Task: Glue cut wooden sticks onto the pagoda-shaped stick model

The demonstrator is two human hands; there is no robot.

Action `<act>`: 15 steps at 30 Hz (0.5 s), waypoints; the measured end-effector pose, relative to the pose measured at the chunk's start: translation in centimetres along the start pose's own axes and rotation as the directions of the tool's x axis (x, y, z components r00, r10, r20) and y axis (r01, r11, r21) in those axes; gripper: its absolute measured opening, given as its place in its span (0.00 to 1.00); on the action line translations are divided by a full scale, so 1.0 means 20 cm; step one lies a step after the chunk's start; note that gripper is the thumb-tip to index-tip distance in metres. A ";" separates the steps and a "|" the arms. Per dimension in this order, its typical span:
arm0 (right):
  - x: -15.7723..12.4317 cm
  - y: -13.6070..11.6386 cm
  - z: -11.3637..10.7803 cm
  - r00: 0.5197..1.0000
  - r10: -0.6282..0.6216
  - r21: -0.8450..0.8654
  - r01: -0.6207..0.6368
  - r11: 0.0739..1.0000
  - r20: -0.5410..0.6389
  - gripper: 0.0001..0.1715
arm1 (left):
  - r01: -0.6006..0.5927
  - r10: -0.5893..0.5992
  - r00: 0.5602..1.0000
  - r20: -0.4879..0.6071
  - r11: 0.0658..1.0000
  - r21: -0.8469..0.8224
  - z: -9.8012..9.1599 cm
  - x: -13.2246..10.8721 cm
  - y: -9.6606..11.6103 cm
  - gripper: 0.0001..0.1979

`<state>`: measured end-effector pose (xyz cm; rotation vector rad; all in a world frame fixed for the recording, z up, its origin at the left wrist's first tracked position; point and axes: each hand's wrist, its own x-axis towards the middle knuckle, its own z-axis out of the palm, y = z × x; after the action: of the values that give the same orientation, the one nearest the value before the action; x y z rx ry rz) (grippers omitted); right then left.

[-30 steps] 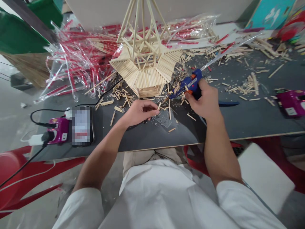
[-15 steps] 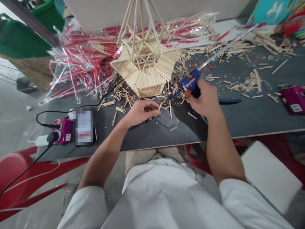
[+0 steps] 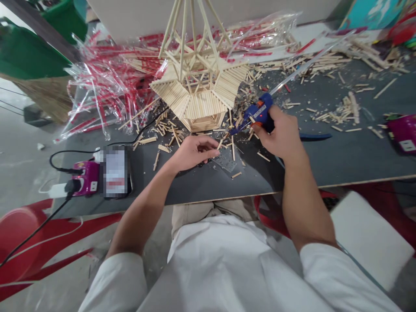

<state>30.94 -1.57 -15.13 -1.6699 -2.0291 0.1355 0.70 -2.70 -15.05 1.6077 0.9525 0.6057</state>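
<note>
Gluing at table front, sticks littered all round.
Left hand (image 3: 193,152) curled on dark tabletop (image 3: 195,186), can't tell if it pinches anything; bare strip runs to front edge. Stick model (image 3: 199,104) behind. Right hand (image 3: 282,138) clenches blue glue gun (image 3: 256,113), nozzle low beside model.

Table: a dark grey board (image 3: 341,160) with a pale raw edge fills the middle of the frame.
Centre, 12 o'clock: a tiered stick model (image 3: 198,99) stands upright on the board.
10 o'clock: crumpled clear wrappers (image 3: 107,91) with red print are heaped beside the model.
Around the model's base: loose stick offcuts (image 3: 165,130) and fine shavings litter the surface.
1 to 2 o'clock: a longer drift of cut sticks (image 3: 325,65).
8 o'clock: a phone (image 3: 115,171) lies flat, touching a purple power strip (image 3: 85,178) with plugs and a black cable.
3 o'clock: a second purple unit (image 3: 403,136) at the edge; a blue tool handle (image 3: 313,136) lies nearer the centre.
</note>
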 end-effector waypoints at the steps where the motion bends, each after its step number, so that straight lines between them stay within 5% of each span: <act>1: 0.00 0.00 0.00 1.000 0.005 -0.002 -0.005 1.000 0.004 0.19 | 0.000 0.000 1.000 0.006 1.000 -0.005 0.00 0.00 0.00 0.16; 15: -0.01 -0.02 0.01 0.996 0.041 0.079 -0.034 0.996 -0.084 0.30 | 0.021 -0.042 0.995 -0.092 0.976 -0.216 0.02 0.00 0.03 0.15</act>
<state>30.54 -1.77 -15.31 -1.6386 -1.9063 0.1505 1.16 -2.96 -14.56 1.3790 0.9473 0.7439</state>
